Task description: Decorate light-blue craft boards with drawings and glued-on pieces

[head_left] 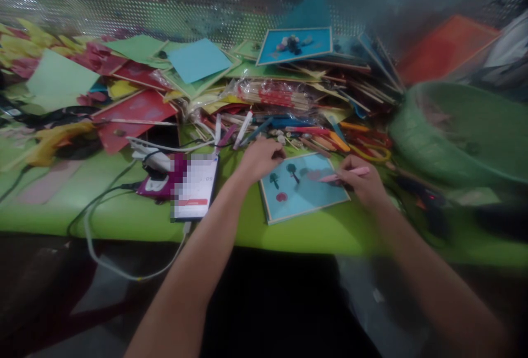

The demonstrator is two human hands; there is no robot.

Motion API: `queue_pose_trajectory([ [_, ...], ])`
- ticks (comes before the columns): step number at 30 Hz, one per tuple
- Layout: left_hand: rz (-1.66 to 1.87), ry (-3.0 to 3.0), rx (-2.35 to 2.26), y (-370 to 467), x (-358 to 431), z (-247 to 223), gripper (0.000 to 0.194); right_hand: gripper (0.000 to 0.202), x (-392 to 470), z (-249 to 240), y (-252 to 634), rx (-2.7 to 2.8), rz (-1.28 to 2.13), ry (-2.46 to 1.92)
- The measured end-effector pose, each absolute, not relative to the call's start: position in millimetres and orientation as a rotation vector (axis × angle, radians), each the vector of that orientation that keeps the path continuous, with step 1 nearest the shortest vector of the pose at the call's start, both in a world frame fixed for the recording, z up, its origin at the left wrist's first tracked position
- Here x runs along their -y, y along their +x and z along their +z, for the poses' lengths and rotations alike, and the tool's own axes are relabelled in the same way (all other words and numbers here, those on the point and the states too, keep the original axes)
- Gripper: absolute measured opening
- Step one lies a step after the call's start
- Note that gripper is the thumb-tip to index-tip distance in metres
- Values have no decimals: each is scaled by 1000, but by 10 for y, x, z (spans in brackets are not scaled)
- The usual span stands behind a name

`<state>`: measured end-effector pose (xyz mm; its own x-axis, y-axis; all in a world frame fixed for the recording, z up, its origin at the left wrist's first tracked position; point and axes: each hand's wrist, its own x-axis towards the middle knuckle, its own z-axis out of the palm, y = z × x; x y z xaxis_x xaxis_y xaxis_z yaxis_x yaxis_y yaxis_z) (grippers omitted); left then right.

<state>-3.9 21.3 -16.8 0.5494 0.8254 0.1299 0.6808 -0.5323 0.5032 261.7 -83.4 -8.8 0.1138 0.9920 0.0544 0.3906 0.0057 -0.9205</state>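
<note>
A light blue card (307,198) with a pale stick border lies tilted on the green tabletop. Two dark green trees, a round reddish shape and a blurred pinkish patch show on it. My right hand (363,182) grips a pink marker (357,171) over the card's right side, its left end close to the pinkish patch; contact is unclear. At the card's upper left corner, my left hand (264,157) has its fingers curled in. Whether it holds a small thing or the card's edge is hidden. Small stones (281,138) lie just beyond that hand.
Left of my arm are a phone (198,187) on a cable and a purple power adapter (165,179). A yellow glue gun (61,138) lies farther left. Pens (243,130), scissors (377,152) and stacked cards (295,47) crowd the back. A green basin (454,132) stands right.
</note>
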Motion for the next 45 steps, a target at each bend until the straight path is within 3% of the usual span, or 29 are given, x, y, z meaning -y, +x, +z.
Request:
queue_pose_trajectory([
  [45,500,2393,-1222,-41,-224,-184,15,21,835,-174,2682,1388,962,-1464],
])
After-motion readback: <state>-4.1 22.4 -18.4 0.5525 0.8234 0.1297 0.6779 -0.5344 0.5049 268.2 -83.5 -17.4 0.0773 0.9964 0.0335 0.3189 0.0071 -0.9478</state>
